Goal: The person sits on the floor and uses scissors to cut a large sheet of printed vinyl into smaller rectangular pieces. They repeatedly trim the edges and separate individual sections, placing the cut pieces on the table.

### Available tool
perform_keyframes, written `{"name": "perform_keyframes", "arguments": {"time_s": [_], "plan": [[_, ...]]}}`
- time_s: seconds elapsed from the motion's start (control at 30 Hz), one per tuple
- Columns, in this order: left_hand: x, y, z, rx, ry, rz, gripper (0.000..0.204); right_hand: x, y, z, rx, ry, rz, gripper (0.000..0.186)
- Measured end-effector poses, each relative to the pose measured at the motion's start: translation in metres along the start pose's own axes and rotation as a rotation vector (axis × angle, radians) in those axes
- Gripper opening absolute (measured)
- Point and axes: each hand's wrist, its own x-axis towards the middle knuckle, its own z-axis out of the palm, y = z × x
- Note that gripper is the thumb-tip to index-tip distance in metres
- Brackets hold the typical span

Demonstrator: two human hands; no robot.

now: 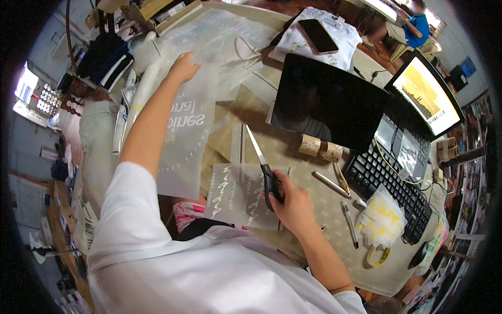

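We see a pair of scissors (264, 170) with bright, smooth metal blades and black plastic grips. The film (189, 131) is thin, translucent plastic — frosted, faintly glossy, with white print. A smaller sheet (235, 193) looks the same. The table (324, 209) wears a matt beige cover, finely patterned. The monitor (327, 102) is glossy black — it mirrors the room. Pens (330, 184) gleam like metal; the keyboard (389, 191) is matt black plastic; the shirt (334, 39) is white cloth.

Even daylight – strong fisheye bending, dark vignetted rim
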Motion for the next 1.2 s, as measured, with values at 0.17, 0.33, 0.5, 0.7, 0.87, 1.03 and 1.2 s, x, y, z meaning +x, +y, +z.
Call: {"name": "perform_keyframes", "arguments": {"time_s": [0.17, 0.33, 0.5, 0.7, 0.87, 1.03, 1.2], "plan": [[-0.157, 0.106, -0.072, -0.561, -0.073, 0.148, 0.029, 0.003, 0.013, 0.002, 0.046, 0.066, 0.050, 0.051], [-0.335, 0.144, -0.111, -0.679, -0.378, -0.043, 0.046, 0.005, 0.019, 0.003, 0.084, 0.132, 0.055, 0.054], [-0.372, 0.154, -0.088, -0.620, -0.203, -0.057, 0.067, 0.008, 0.018, 0.009, 0.287, 0.122, 0.129, 0.048], [-0.357, 0.153, -0.087, -0.471, -0.117, -0.033, 0.070, 0.014, 0.018, 0.007, 0.519, 0.175, 0.122, 0.047], [-0.331, 0.149, -0.088, -0.348, 0.011, 0.046, 0.069, 0.014, 0.017, 0.011, 0.551, 0.203, 0.075, 0.048], [-0.328, 0.158, -0.060, -0.388, 0.024, 0.109, 0.066, 0.013, 0.026, 0.010, 0.673, 0.196, 0.101, 0.047], [-0.325, 0.156, -0.058, -0.507, 0.010, 0.085, 0.053, 0.014, 0.026, 0.006, 0.783, 0.282, 0.001, 0.044]]}}
